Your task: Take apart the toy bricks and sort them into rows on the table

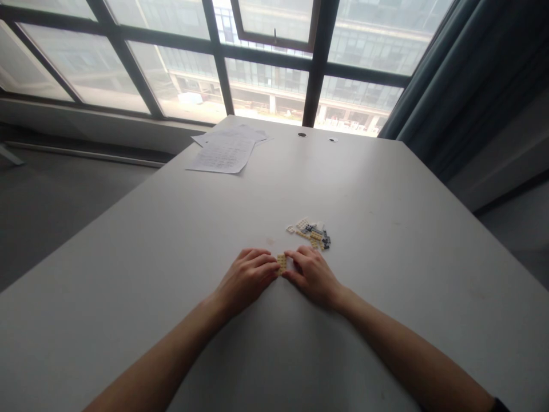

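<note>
A small tan studded building-brick plate [281, 263] lies between my two hands, low over the white table. My left hand [250, 274] grips its left side, fingers bent and held together. On the other side, my right hand [312, 274] has its thumb at the near right corner and its index finger at the far right corner. Just beyond the right hand sits a loose pile of building bricks [316, 234] in white, tan, grey and black. The undersides of the plate and of my fingers are hidden.
Printed paper sheets [227, 150] lie at the table's far left. Two round cable holes show near the far edge, one a dark hole [302, 135]. The white table [141, 246] reaches toward a large window, with a dark curtain [446, 86] on the right.
</note>
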`<state>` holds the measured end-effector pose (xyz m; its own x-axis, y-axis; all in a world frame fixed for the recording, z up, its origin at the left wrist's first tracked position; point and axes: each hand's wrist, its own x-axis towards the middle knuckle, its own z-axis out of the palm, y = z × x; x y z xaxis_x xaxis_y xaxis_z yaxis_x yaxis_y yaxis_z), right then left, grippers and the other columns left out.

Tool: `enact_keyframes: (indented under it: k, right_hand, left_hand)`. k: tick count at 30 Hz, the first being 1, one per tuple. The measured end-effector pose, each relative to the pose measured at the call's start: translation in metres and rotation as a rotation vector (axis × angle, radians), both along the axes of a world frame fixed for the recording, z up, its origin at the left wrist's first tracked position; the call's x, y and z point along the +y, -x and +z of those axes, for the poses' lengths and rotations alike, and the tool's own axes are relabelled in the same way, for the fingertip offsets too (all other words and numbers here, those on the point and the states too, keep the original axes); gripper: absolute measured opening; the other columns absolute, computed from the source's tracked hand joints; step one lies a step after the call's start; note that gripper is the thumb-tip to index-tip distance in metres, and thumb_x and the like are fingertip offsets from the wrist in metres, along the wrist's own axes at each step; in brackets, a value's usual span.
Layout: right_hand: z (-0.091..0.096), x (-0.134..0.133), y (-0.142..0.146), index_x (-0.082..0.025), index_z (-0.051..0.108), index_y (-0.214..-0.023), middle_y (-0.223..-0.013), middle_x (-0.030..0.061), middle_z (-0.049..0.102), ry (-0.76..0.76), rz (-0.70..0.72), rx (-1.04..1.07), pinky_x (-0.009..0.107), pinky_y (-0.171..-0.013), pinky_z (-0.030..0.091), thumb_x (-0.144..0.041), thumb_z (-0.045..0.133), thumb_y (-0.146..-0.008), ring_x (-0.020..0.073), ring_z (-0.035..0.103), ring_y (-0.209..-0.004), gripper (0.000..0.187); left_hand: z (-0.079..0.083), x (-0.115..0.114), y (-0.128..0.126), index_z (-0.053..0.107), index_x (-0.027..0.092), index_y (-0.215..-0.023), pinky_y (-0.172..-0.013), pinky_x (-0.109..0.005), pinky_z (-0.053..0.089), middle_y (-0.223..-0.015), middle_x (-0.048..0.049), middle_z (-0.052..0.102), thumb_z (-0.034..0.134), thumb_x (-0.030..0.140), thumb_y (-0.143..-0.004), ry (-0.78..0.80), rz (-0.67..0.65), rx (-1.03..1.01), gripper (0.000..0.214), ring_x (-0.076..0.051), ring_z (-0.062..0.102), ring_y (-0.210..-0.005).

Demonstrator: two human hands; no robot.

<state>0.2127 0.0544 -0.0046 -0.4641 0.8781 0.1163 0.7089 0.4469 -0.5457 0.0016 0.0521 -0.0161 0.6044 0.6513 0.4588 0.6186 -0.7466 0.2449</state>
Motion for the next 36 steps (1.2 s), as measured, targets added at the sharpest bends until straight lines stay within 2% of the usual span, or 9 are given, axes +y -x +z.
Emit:
enact_keyframes:
  k: [5,10,15,22,25,28,31,33,36]
  right_hand:
    - [0.001,0.011,-0.008,-0.019,0.06,-0.116,-0.097,0.0056,0.061,-0.057,-0.085,0.05,0.032,-0.09,0.039,-0.032,0.061,-0.086,0.0193,0.054,-0.093,0.033]
    - [0.005,0.035,-0.019,-0.019,0.065,-0.1,-0.099,0.0092,0.06,-0.172,-0.283,-0.153,0.037,-0.087,0.037,-0.027,0.057,-0.087,0.024,0.051,-0.096,0.017]
    - [0.002,0.048,-0.016,-0.019,0.065,-0.093,-0.099,0.012,0.06,-0.165,-0.322,-0.304,0.037,-0.083,0.036,-0.023,0.051,-0.09,0.025,0.05,-0.096,0.016]
    - [0.001,0.054,-0.011,-0.017,0.066,-0.091,-0.098,0.0131,0.062,-0.171,-0.32,-0.318,0.036,-0.082,0.038,-0.02,0.051,-0.089,0.0237,0.052,-0.095,0.015]
    - [0.008,0.049,-0.01,-0.017,0.066,-0.086,-0.095,0.0096,0.063,-0.061,-0.329,-0.06,0.034,-0.082,0.038,-0.019,0.053,-0.087,0.0206,0.053,-0.091,0.013]
    - [0.016,0.032,-0.009,-0.017,0.063,-0.081,-0.08,0.0027,0.063,0.248,-0.314,0.389,0.029,-0.071,0.04,-0.025,0.056,-0.083,0.0149,0.053,-0.072,0.011]
    - [0.024,0.012,-0.006,-0.016,0.062,-0.075,-0.069,-0.0007,0.06,0.573,-0.268,0.76,0.026,-0.061,0.036,-0.031,0.06,-0.077,0.011,0.046,-0.06,0.015]
    - [0.027,0.001,-0.005,-0.016,0.061,-0.072,-0.065,-0.0021,0.058,0.702,-0.267,0.918,0.024,-0.056,0.031,-0.033,0.065,-0.072,0.009,0.041,-0.056,0.018]
    - [0.028,-0.007,-0.006,-0.016,0.059,-0.069,-0.057,-0.0053,0.051,0.819,-0.305,1.076,0.023,-0.053,0.026,-0.034,0.073,-0.066,0.0072,0.036,-0.052,0.023]
  left_hand:
    - [0.0,0.0,0.001,0.065,0.021,-0.1,-0.089,-0.035,0.042,-0.101,-0.0052,0.069,0.057,0.027,-0.088,-0.01,0.004,0.0,0.016,-0.019,0.06,-0.099]
    - [0.001,0.001,0.0,0.064,0.021,-0.099,-0.088,-0.035,0.042,-0.1,-0.0049,0.069,0.059,0.027,-0.087,-0.023,0.0,-0.014,0.015,-0.019,0.059,-0.098]
    - [0.002,0.001,-0.001,0.065,0.021,-0.098,-0.088,-0.035,0.042,-0.099,-0.0051,0.069,0.058,0.026,-0.087,-0.034,0.0,-0.031,0.014,-0.019,0.059,-0.098]
    - [0.002,0.002,0.0,0.065,0.021,-0.097,-0.087,-0.035,0.043,-0.097,-0.0051,0.069,0.058,0.025,-0.087,-0.039,0.016,-0.051,0.013,-0.018,0.06,-0.096]
    - [0.006,0.001,-0.002,0.064,0.021,-0.101,-0.088,-0.036,0.043,-0.099,-0.0054,0.069,0.059,0.025,-0.086,-0.069,0.063,-0.085,0.016,-0.019,0.059,-0.097]
    - [0.017,-0.002,-0.011,0.059,0.021,-0.112,-0.088,-0.037,0.044,-0.105,-0.0071,0.067,0.061,0.028,-0.085,-0.12,0.148,-0.167,0.028,-0.021,0.058,-0.099]
    - [0.029,-0.004,-0.027,0.054,0.021,-0.121,-0.089,-0.039,0.044,-0.109,-0.0091,0.064,0.065,0.035,-0.082,-0.135,0.197,-0.227,0.043,-0.024,0.057,-0.1]
    - [0.034,-0.005,-0.038,0.055,0.021,-0.119,-0.088,-0.039,0.044,-0.109,-0.0088,0.064,0.066,0.036,-0.081,-0.123,0.195,-0.242,0.042,-0.024,0.057,-0.099]
    - [0.036,-0.005,-0.049,0.058,0.021,-0.112,-0.087,-0.038,0.044,-0.105,-0.0077,0.066,0.065,0.034,-0.082,-0.098,0.19,-0.252,0.034,-0.024,0.057,-0.099]
